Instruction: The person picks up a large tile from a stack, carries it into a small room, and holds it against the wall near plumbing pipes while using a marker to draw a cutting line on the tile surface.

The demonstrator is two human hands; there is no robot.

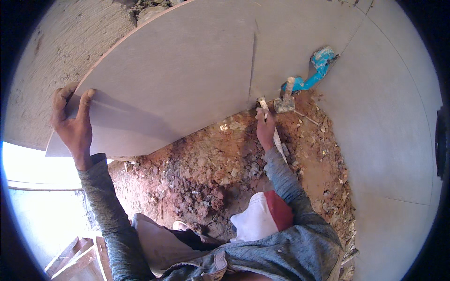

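A large pale grey tile [187,70] stands tilted against a rough plastered wall [61,51], over reddish rubble. My left hand [70,124] grips the tile's lower left corner, fingers curled over its edge. My right hand [265,129] is shut on a thin, pale flat tool [278,140]; the tool's tip touches the tile's bottom edge near its right end. Grey sleeves cover both forearms.
A small grey hammer [285,100] rests on the rubble [211,168] just right of my right hand. A blue pipe [318,68] emerges behind it. Laid grey tiles [389,131] fill the right side. Wooden planks [79,257] lie lower left. A white and red cap [260,218] shows above my jacket.
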